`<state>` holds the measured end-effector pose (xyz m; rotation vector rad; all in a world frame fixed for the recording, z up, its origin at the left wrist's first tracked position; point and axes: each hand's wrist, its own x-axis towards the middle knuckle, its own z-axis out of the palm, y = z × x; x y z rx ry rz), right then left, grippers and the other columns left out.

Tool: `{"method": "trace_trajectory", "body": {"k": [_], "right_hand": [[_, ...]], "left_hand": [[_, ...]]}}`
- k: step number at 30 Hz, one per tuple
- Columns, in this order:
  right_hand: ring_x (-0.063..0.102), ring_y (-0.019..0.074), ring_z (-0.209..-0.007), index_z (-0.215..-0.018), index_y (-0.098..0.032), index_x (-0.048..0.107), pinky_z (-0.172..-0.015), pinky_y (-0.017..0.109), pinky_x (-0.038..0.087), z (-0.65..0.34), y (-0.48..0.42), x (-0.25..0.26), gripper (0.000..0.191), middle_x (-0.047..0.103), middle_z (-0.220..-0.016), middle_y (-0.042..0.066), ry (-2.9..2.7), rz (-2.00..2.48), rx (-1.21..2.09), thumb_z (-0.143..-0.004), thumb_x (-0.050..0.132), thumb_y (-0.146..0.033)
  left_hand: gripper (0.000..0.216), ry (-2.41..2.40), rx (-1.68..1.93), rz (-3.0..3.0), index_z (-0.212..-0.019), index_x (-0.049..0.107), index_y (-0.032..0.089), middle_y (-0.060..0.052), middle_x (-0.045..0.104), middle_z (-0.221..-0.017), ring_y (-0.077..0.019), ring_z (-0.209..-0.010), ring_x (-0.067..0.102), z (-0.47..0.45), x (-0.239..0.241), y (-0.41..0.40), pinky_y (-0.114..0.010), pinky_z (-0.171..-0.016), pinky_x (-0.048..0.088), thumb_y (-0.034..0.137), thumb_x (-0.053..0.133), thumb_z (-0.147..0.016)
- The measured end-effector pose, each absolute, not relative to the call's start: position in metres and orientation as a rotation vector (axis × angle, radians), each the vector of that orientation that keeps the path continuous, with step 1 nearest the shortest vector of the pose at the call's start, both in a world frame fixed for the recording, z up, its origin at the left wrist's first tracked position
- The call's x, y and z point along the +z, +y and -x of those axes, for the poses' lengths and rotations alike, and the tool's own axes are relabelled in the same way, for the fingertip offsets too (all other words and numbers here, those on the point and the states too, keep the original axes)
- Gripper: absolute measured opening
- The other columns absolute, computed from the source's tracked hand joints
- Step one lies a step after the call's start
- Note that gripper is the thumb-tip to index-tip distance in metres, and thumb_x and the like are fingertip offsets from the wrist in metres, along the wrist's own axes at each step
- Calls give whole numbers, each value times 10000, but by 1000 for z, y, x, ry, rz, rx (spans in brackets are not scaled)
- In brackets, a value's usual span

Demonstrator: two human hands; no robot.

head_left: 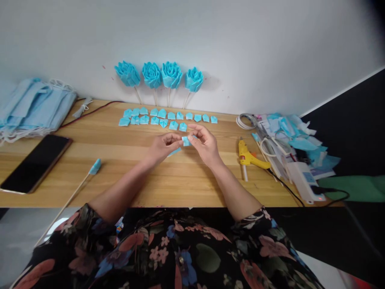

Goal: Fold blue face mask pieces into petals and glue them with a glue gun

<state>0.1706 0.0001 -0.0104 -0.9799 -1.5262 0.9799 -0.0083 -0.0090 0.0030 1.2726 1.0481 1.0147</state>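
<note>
Between my two hands is a small light-blue fabric piece (pixel 185 141), pinched from both sides above the wooden table. My left hand (pixel 165 147) grips its left edge with thumb and fingertips. The right edge is held by my right hand (pixel 205 143), whose thumb lies across the front. Under my left fingers a blue strip (pixel 174 151) lies on the tabletop, partly hidden. Just beyond the hands, folded blue petals (pixel 173 125) are laid out in two rows. Behind them several blue fabric flowers (pixel 171 75) on thin sticks lean against the wall.
Left: a stack of face masks (pixel 36 102), a black phone (pixel 36 163) and a stick with a blue tip (pixel 95 166) overhanging the front edge. Right: a yellow glue gun (pixel 249 155), a tape roll (pixel 246 121), a power strip (pixel 305 182) with a cord, and blue scraps (pixel 293 130).
</note>
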Motion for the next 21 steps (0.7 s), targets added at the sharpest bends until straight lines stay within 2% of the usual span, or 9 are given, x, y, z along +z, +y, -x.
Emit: {"method": "trace_trajectory", "body": {"k": [7, 11, 16, 18, 21], "right_hand": [[636, 173, -858, -1203, -267, 608, -860, 345, 500, -169, -2, -8, 371, 677, -882, 11, -1500, 1015, 1023, -866, 637, -420], [652, 216, -972, -1336, -305, 515, -943, 412, 490, -167, -3, -9, 464, 710, -965, 43, -1424, 1014, 1038, -917, 550, -500], [642, 227, -1065, -1384, -315, 465, -1009, 440, 450, -166, 1, -14, 516, 718, -1072, 65, -1378, 1008, 980, -918, 543, -521], [629, 219, -1094, -1339, -306, 512, -1008, 422, 443, -169, 4, -15, 483, 708, -1114, 68, -1360, 1022, 943, -909, 556, -521], [647, 200, -925, -1095, -245, 664, -920, 382, 473, -173, 6, -13, 374, 718, -935, 57, -1354, 1072, 972, -899, 550, -543]], "left_hand": [[191, 1038, 968, -1271, -694, 595, 183, 41, 503, -564, -81, -517, 390, 11, -1, -6, -245, -512, 292, 336, 709, -710], [189, 1062, 1034, -1217, -711, 587, 184, 43, 487, -562, -82, -517, 392, 11, 1, -6, -240, -518, 301, 343, 689, -714], [194, 1074, 1074, -1213, -695, 580, 185, 43, 484, -572, -81, -524, 391, 10, 4, -7, -237, -516, 304, 341, 695, -704], [206, 1076, 1104, -1199, -688, 577, 183, 44, 482, -573, -77, -518, 386, 10, 3, -6, -237, -511, 295, 344, 706, -693], [217, 1082, 1165, -1160, -696, 581, 184, 50, 470, -558, -75, -508, 376, 10, 0, -5, -238, -510, 289, 356, 714, -703]]}}
